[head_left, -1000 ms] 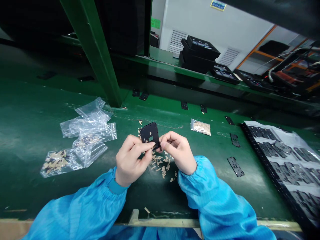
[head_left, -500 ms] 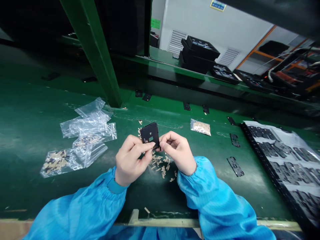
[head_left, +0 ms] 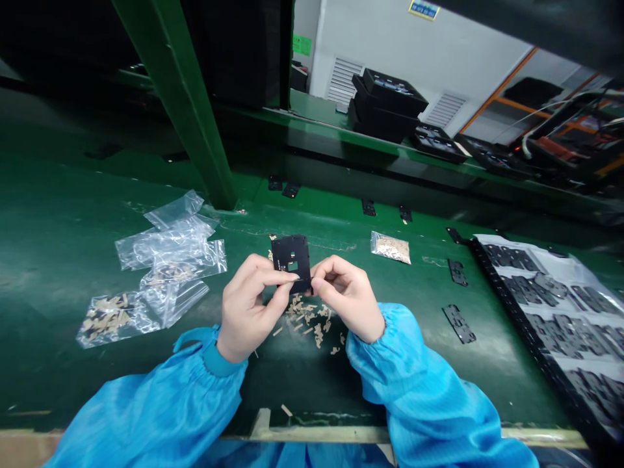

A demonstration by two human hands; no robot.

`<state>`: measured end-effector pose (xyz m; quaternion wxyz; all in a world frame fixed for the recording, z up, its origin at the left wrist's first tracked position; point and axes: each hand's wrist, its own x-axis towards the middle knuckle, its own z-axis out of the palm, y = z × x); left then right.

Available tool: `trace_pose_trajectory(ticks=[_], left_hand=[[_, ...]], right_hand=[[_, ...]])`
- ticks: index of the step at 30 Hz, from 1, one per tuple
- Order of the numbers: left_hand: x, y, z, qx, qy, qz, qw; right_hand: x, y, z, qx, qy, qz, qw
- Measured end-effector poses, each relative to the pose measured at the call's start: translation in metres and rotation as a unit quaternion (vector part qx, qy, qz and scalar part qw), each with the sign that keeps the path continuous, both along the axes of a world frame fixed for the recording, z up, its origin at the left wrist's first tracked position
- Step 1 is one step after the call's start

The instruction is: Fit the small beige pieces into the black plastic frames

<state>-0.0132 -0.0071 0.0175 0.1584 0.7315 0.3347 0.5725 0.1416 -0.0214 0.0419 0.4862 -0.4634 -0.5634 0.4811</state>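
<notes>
My left hand [head_left: 251, 305] is closed on a thin black plastic plate [head_left: 298, 250] with small rectangular cut-outs, its thumb and index finger pinching the lower left part. The plate is held tilted up above the bench. At its lower right corner, the thumb and index finger of my right hand [head_left: 348, 296] are pinched together on the edge; whether a small piece is also between them is hidden. Beneath the hands lie scattered small beige strips [head_left: 319, 331] on the green bench [head_left: 312, 377].
Clear plastic bags [head_left: 170, 244] lie to the left, one bag [head_left: 104, 318] holding beige pieces. A sealed bag [head_left: 391, 248] lies ahead. On the right are loose black plates [head_left: 458, 324] and a black tray [head_left: 524, 331] of similar parts. A green post [head_left: 185, 110] rises at the back left.
The black plate has turned to face me more squarely, and my left hand has shifted slightly left. My right hand stays at the plate's lower right corner.
</notes>
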Motion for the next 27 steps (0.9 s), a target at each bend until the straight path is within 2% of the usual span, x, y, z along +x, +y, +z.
trace_pose_trajectory(ticks=[10, 20, 27], left_hand=[[-0.001, 0.001, -0.001, -0.042, -0.024, -0.021, 0.999], [0.0, 0.002, -0.008, -0.131, -0.132, -0.086, 0.979], [-0.001, 0.005, -0.015, -0.135, -0.151, -0.096, 0.974]], right_hand=[[0.001, 0.0, 0.0, 0.007, -0.001, 0.017, 1.0], [-0.003, -0.005, 0.003, 0.019, 0.013, 0.032, 0.999], [-0.008, -0.01, 0.003, 0.012, 0.037, 0.028, 0.999]])
